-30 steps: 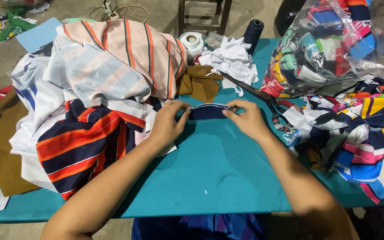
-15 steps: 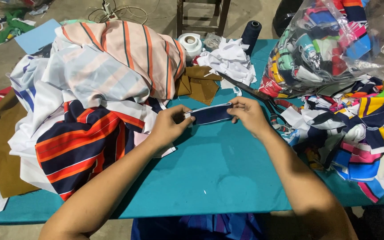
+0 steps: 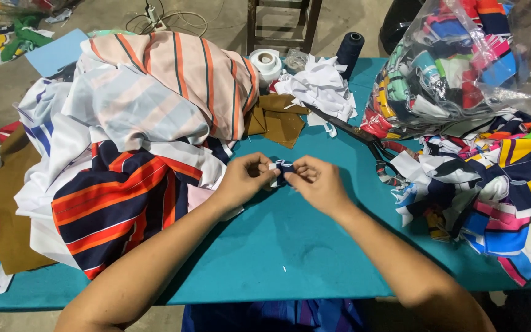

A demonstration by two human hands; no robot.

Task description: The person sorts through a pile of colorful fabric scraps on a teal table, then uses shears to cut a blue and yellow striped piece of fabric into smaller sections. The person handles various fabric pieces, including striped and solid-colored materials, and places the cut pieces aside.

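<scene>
**Desk:** On the teal table [image 3: 290, 246], what fills the frame, biggest first?

**Photographer:** At the table's left end, one heap of striped cloth [image 3: 124, 141], peach, white and navy with orange bands, drapes over the edge. At the table's right end sit one clear plastic bag [image 3: 462, 61] stuffed with coloured scraps and, in front of it, one loose pile of striped offcuts [image 3: 493, 184]. Along the table's far edge lie one brown cloth piece [image 3: 278, 120], one small mound of white scraps [image 3: 318, 86], one dark thread cone [image 3: 350, 49] and one white tape roll [image 3: 267, 61]. One pair of black scissors [image 3: 364, 135] rests between the white scraps and the offcuts.

**Desk:** And the hands?

**Photographer:** Two, both the worker's own, meeting over the table's middle. The left hand [image 3: 244, 181] and right hand [image 3: 318, 181] each pinch one small navy fabric strip [image 3: 283, 169] with a white tip, fingertips closed on it from either side, the strip bunched up between them just above the tabletop.

**Desk:** How far along does it look?

**Photographer:** My reading only: the strip seems gathered into a small fold, not yet laid down with either pile. The big heap looks largely uncut, while the bag is full, so plenty appears left. I count no finished pieces set apart on the bare teal.
</scene>
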